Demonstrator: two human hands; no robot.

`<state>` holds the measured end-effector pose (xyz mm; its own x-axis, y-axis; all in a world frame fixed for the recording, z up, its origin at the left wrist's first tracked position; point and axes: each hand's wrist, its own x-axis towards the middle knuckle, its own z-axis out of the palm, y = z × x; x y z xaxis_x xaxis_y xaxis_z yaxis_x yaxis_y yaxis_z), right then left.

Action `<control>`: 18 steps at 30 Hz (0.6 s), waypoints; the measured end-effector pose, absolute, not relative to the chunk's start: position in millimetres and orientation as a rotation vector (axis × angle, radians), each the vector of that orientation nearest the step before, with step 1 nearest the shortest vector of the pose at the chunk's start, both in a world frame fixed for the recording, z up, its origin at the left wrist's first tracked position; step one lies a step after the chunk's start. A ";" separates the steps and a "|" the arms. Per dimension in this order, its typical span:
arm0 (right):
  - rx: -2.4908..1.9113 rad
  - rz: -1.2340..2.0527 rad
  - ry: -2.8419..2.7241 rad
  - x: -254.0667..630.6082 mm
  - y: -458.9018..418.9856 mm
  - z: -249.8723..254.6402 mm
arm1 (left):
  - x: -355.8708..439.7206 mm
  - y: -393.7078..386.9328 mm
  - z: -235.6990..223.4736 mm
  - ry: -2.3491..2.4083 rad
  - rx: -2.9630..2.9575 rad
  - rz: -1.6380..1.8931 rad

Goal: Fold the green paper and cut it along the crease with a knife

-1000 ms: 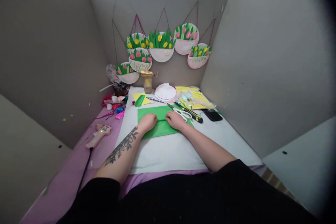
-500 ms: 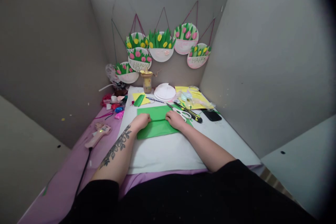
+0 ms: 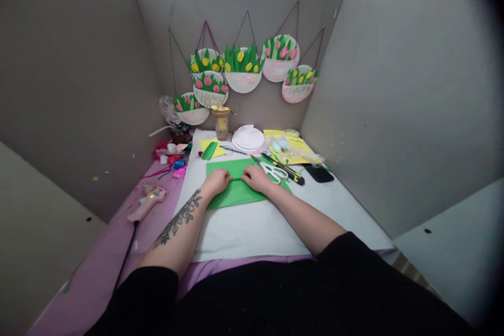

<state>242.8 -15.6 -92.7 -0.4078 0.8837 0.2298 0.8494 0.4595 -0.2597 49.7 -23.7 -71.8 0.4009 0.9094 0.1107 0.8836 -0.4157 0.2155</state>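
Note:
A folded green paper sheet (image 3: 236,197) lies on a white sheet (image 3: 255,226) in the middle of the table. My left hand (image 3: 217,179) rests on the green paper's left part, fingers curled down against it. My right hand (image 3: 255,178) presses on the paper just to the right, fingers bent toward the fold line. The two hands are close together, a small gap between them. White-handled scissors (image 3: 273,170) lie right beside my right hand.
A glue gun (image 3: 148,200) with its cord lies at the left on the purple cloth. White paper plates (image 3: 248,138), yellow paper (image 3: 293,149), a utility knife (image 3: 289,172), a black phone (image 3: 319,173) and a jar (image 3: 221,122) crowd the back. Grey cardboard walls carry hanging flower crafts (image 3: 242,68).
My left hand slid left along the green paper and came back toward the centre. My right hand moved a little left, closing the gap between the hands.

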 end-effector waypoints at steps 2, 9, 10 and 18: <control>-1.510 0.148 -2.378 241.4 -13.2 -93.6 | 50.1 -21.9 -73.8 1.661 2.516 0.308; -1.658 0.063 -2.426 237.0 -11.7 -92.7 | 53.4 -19.2 -76.7 1.733 2.509 0.226; -1.671 0.052 -2.429 236.0 -11.8 -92.5 | 53.8 -19.4 -76.5 1.738 2.509 0.220; -1.723 0.048 -2.431 234.0 -12.4 -90.9 | 56.1 -17.5 -73.7 1.778 2.485 0.156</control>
<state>234.0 -12.4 -90.9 -0.3228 0.9397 0.1128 0.9346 0.3353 -0.1190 56.1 -17.5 -73.7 0.3206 0.9466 0.0346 0.9382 -0.3223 0.1261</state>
